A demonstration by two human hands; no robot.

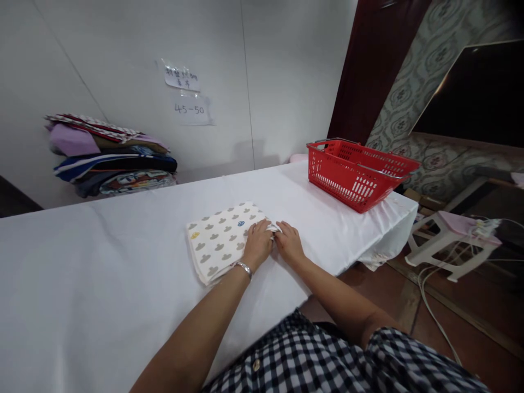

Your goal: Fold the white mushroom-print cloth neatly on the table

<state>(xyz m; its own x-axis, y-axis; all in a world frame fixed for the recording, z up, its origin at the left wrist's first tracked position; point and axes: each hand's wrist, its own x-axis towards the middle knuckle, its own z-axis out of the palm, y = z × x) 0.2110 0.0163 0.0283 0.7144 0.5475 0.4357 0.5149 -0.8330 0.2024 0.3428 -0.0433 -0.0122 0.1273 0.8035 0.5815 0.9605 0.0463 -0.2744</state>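
Where both forearms (213, 322) converge, left hand (257, 243) and right hand (290, 243) grip folded cloth (221, 236).

A single head-worn camera gives this view — it looks forward and steeply down, from close above the wearer's shirt (286, 355), low at about six o'clock. The worktop (123, 289) spreads beneath, the cloth (219, 243) fairly near, just off centre toward seven. Farther out stand the basket (347, 177) near three and the wall (286, 71) at twelve — all caught wide.
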